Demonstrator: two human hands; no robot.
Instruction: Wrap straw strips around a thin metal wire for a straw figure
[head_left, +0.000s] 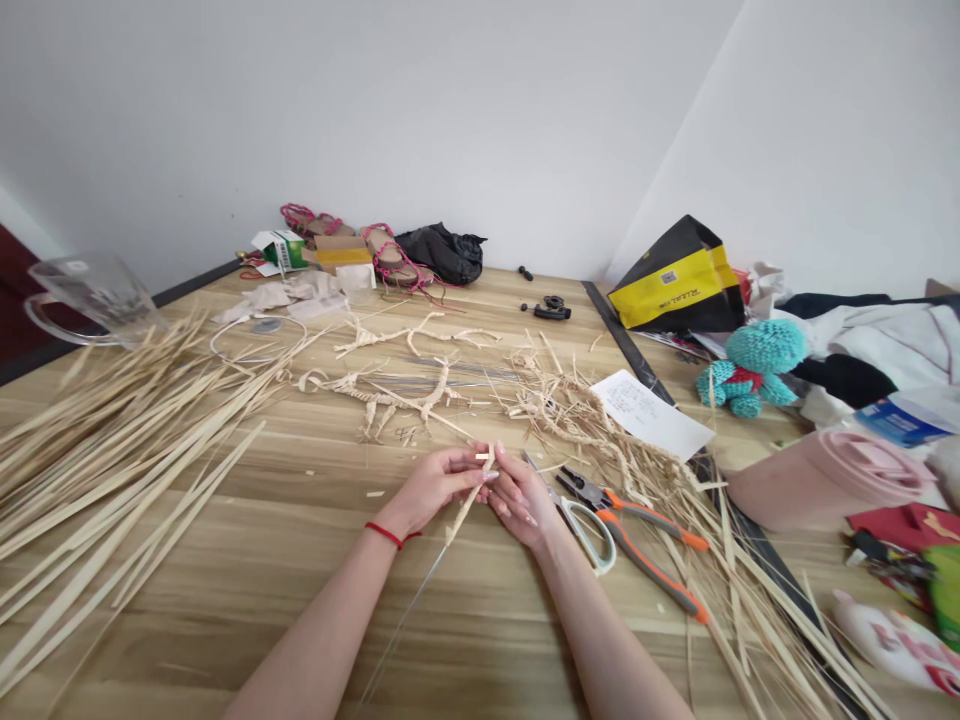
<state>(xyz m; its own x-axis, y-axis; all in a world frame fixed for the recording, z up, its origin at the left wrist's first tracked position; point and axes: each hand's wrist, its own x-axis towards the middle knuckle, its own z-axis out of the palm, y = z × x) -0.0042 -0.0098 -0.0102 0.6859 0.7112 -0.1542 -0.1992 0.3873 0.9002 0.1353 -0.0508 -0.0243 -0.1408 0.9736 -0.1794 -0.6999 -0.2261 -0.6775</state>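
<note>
The left hand [431,490] and right hand [521,497] are each keeping a closed grip on one straw-wrapped wire [466,503], pinching its upper part between the fingers. The wire's bare lower end is slanting toward the person. A red string bracelet [386,534] is circling the left wrist.

Just right of the wire, one pair of white-handled scissors [589,533] and one pair of orange-handled pliers [645,550] are lying on the wood-grain surface [300,570]. Beyond the wire, two branching straw figures [382,392] are resting, and well left of it, a heap of straw strips [112,450] is spreading. Far beyond it to the right, a yellow-and-black bag [675,280] is showing a QR code, its small print unreadable.
</note>
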